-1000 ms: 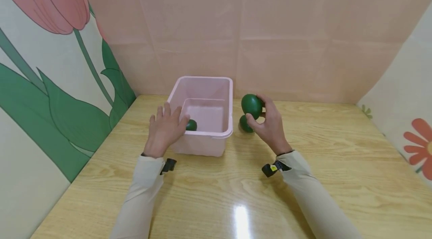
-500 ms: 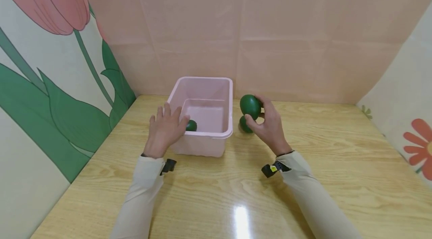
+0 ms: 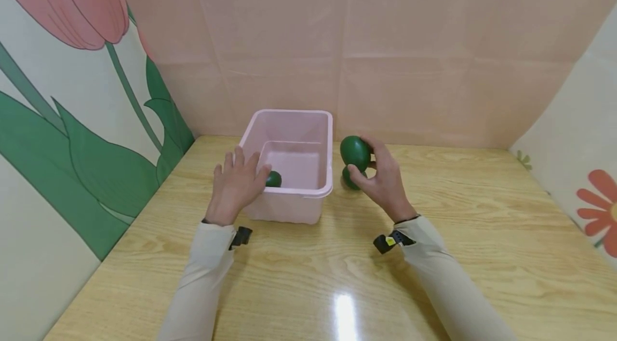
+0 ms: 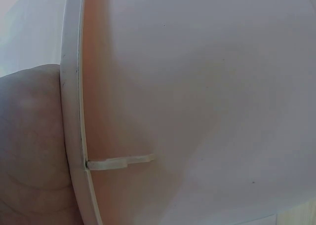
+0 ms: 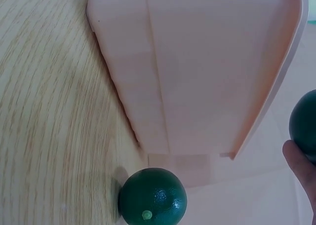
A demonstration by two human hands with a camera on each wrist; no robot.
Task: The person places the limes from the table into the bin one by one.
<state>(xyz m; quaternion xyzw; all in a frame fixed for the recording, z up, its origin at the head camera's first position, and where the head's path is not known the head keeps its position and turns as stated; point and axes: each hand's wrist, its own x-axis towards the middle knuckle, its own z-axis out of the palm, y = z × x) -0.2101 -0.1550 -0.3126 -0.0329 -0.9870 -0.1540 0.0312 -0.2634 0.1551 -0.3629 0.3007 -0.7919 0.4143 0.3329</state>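
My right hand (image 3: 387,183) holds a glossy dark green, egg-shaped fruit (image 3: 355,152), much like an avocado, between thumb and fingers. It is raised beside the pink plastic bin (image 3: 315,207). Below it, a second such fruit (image 5: 153,198) sits on the table, a pale stem spot showing in the right wrist view. One more green fruit (image 3: 273,179) lies inside the bin at its near left, partly hidden. My left hand (image 3: 234,186) rests at the bin's near left corner, fingers spread and straight. In the left wrist view its palm side (image 4: 34,146) lies against the rim.
The wood-grain table (image 3: 289,271) carries the bin toward its back edge. A pink cloth backdrop (image 3: 409,62) rises close behind. Flower-printed panels stand at the left (image 3: 111,169) and right (image 3: 593,169).
My right hand has shifted slightly left toward the bin with the held fruit, now more directly over the one on the table. My left hand stays in place.
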